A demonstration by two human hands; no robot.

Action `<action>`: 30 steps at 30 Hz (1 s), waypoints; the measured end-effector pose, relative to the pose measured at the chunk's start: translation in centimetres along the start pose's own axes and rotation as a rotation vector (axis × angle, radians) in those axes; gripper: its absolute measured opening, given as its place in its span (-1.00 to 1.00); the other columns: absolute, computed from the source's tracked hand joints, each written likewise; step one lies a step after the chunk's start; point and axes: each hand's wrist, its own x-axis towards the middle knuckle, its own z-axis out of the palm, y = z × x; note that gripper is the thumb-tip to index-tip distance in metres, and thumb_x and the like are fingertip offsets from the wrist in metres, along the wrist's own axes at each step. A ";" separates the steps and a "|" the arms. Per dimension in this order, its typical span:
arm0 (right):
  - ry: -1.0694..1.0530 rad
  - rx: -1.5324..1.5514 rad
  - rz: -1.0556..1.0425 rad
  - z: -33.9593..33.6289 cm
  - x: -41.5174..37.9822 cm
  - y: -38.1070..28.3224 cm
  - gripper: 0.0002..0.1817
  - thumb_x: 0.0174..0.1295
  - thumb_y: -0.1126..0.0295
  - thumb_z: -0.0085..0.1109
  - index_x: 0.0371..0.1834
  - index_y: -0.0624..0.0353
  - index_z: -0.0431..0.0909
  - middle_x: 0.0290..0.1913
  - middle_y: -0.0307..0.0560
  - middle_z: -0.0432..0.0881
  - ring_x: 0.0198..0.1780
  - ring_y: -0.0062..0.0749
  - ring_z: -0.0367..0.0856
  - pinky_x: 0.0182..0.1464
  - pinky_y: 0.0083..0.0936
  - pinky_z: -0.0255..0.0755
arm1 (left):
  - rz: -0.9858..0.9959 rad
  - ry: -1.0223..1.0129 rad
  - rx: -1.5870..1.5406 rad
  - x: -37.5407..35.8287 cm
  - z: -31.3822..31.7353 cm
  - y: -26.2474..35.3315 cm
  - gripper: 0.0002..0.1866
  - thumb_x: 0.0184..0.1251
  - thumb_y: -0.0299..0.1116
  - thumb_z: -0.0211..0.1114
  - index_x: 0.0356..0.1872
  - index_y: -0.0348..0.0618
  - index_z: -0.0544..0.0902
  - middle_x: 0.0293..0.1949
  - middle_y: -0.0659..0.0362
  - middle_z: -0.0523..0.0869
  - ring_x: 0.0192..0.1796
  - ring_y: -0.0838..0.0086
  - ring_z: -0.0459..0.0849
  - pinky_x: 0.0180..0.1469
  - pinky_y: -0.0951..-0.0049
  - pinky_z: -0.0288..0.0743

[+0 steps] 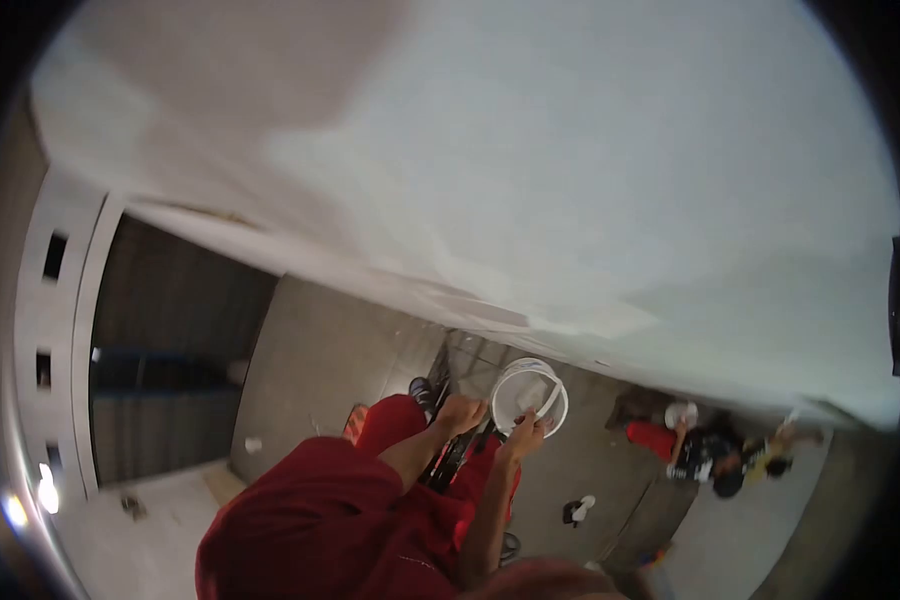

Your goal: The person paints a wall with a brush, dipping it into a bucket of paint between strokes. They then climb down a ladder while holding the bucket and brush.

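Note:
A white bucket (500, 405) is just ahead of my hands, with pale grey matter inside. A white strip (552, 398), which looks like its handle, curves over the opening. My right hand (527, 436) is at the bucket's near rim, fingers closed by the lower end of that strip; what they grip is too blurred to tell. To the left of the bucket, apart from it, my left hand (460, 413) is curled closed beside a dark metal frame (448, 462). Whatever is inside that fist is hidden.
A large wall (570, 180) with grey and white patches rises close in front. The floor (320, 340) lies well below. A dark doorway (180, 340) is at left. Two people (710, 455) are low at right, near another white bucket (681, 414). A black-and-white object (577, 510) lies on the floor.

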 end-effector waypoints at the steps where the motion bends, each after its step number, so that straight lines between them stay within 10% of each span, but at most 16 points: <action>1: -0.001 -0.015 -0.040 -0.1 -0.1 1.7 -0.70 0.35 0.25 0.12 -0.46 0.24 0.46 -0.52 -0.24 0.46 -0.46 -0.54 0.37 -0.33 -0.50 0.31 | -0.085 -0.062 0.035 -0.6 0.8 0.1 -0.59 0.41 -0.16 0.02 -0.51 -0.22 0.65 -0.51 -0.13 0.66 -0.40 -0.04 0.68 -0.29 0.02 0.55; 12: 0.007 -0.698 -0.022 0.9 0.8 6.9 -0.45 0.22 0.05 0.20 -0.42 0.52 0.58 -0.33 0.37 0.62 -0.26 0.21 0.60 -0.15 0.00 0.39 | -0.198 -0.140 0.121 0.1 2.9 -1.9 -0.74 0.41 -0.23 -0.02 -0.37 -0.10 0.58 -0.42 0.02 0.69 -0.30 0.09 0.71 -0.28 0.05 0.54; 20: -0.155 -0.540 -0.042 1.9 0.5 8.1 -0.47 0.37 0.10 0.04 -0.40 0.51 0.58 -0.42 0.33 0.64 -0.34 0.01 0.64 -0.25 -0.12 0.43 | -0.032 -0.203 0.332 1.5 6.0 -3.6 -0.64 0.33 -0.04 0.07 -0.27 -0.17 0.57 -0.46 -0.03 0.67 -0.38 0.05 0.71 -0.37 -0.02 0.53; 30: 0.142 -0.429 -0.115 2.1 -0.9 16.3 -0.47 0.42 0.06 -0.03 -0.45 0.41 0.48 -0.47 0.18 0.58 -0.41 -0.06 0.56 -0.26 -0.13 0.39 | -0.314 0.033 -0.299 0.6 3.8 -5.5 -0.66 0.35 -0.16 0.12 -0.07 -0.21 0.63 -0.31 -0.06 0.70 -0.20 0.05 0.70 -0.13 0.06 0.53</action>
